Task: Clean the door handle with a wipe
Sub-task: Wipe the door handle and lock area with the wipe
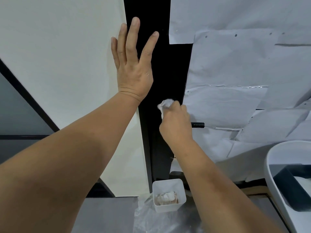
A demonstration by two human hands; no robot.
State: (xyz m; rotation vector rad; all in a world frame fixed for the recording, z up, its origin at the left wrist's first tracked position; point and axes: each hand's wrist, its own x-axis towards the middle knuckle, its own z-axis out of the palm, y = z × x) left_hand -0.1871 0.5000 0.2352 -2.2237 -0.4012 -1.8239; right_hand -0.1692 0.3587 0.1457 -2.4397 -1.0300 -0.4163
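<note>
Paper-covered wall [235, 68], black door [165, 68]: wiping under way, I judge.
My left hand [133, 64] lies spread flat on it; my right hand [176, 121] grips the wipe [165, 105] over the handle [198, 125], its right end still exposed.

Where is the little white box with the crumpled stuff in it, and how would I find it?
Start at the tall black door edge in the middle and follow it down to the floor. At its foot stands the little white box, open on top, with crumpled used wipes inside. It is small and square, unlike the big rounded white basin at the right.
</note>
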